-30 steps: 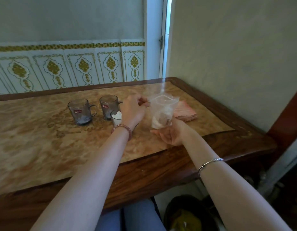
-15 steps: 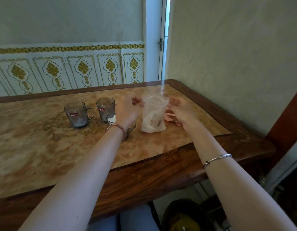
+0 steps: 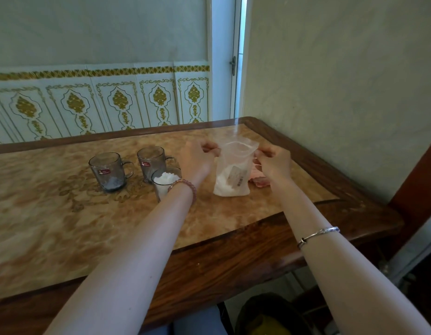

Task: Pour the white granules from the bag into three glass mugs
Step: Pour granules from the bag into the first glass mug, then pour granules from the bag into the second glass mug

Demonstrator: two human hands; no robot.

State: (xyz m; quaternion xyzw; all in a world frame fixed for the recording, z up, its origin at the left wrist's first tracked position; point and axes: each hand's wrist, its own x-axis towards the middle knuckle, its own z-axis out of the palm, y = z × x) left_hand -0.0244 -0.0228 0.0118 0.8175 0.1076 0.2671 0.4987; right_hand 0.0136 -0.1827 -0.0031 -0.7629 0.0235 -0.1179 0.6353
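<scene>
Bag [image 3: 233,170] upright between both pinching hands

Three mugs [image 3: 111,170] stand at ten o'clock. One bag [image 3: 232,170] and one cloth [image 3: 260,181] sit at one o'clock.

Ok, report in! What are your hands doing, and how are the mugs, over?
Left hand and right hand pinch the bag top, bag standing on table. Nearest mug full; other two mugs nearly empty. Nothing in the way.
</scene>
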